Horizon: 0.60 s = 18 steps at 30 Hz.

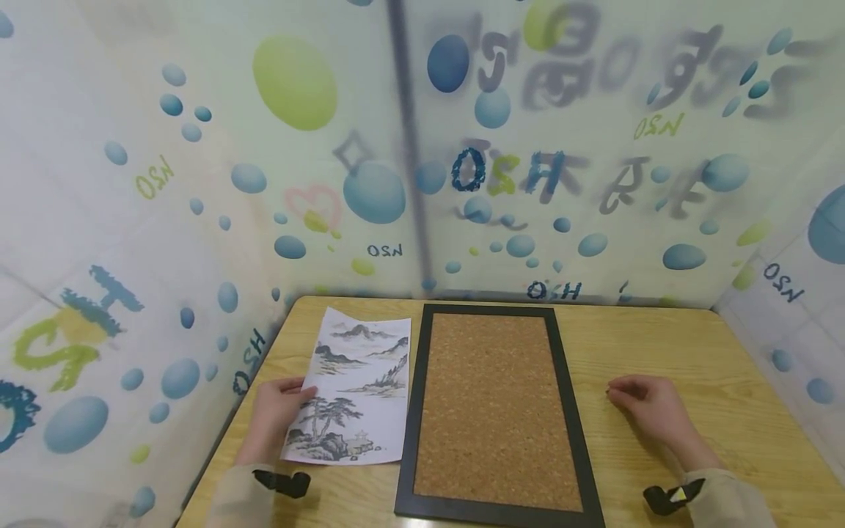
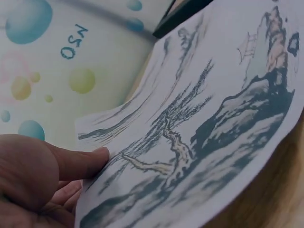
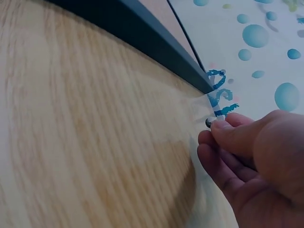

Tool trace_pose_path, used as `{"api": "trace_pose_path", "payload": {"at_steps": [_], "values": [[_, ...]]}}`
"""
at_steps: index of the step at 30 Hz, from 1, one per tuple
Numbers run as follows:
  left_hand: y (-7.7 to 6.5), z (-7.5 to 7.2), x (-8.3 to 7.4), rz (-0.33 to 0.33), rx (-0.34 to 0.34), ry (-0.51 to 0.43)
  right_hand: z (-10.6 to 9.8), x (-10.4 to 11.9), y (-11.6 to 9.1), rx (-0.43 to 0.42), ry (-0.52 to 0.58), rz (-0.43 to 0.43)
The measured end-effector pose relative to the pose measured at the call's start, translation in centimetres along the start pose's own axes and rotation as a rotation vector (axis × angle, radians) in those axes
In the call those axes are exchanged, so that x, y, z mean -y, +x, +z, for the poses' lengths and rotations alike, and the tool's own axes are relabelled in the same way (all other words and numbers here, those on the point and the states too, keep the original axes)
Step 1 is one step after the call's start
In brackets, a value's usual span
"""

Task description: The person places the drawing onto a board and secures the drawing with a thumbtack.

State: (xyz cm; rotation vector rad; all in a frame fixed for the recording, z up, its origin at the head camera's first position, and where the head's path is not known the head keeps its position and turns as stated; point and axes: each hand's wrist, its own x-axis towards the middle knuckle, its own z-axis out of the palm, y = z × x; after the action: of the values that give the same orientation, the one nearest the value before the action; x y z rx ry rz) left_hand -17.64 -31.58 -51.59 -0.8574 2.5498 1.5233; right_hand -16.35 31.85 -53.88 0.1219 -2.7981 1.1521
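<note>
On the left of the table (image 1: 660, 337), the left hand (image 1: 272, 411) is pinching the left edge of a landscape print (image 1: 376, 374), thumb over the picture and fingers behind, likely steadying the bending sheet while covering little of it. In the middle, a framed cork board (image 1: 498, 411) is lying flat just beside the print. On the right, well apart, the right hand (image 1: 653, 411) is pinching a small dark object (image 3: 208, 122), perhaps a pin, probably by the fingertips because it is tiny.

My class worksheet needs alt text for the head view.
A person's left hand holds a printed mountain landscape sheet beside a black-framed cork board on a wooden table. The right hand, on the board's other side, pinches a tiny object.
</note>
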Motion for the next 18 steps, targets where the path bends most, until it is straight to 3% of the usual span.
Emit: {"api": "trace_pose_path", "payload": {"at_steps": [6,12,18], "values": [[-1.0,-1.3,-0.8,0.046,0.023,0.023,-0.2,0.2,0.1,-0.022,0.075,-0.015],[-2.2,-2.5,-2.3,0.104,0.006,0.033,-0.4,0.9,0.2,-0.035,0.157,-0.005],[-2.6,-3.4,-3.0,0.098,0.024,-0.008,-0.7,1.5,0.2,-0.018,0.201,0.040]]}}
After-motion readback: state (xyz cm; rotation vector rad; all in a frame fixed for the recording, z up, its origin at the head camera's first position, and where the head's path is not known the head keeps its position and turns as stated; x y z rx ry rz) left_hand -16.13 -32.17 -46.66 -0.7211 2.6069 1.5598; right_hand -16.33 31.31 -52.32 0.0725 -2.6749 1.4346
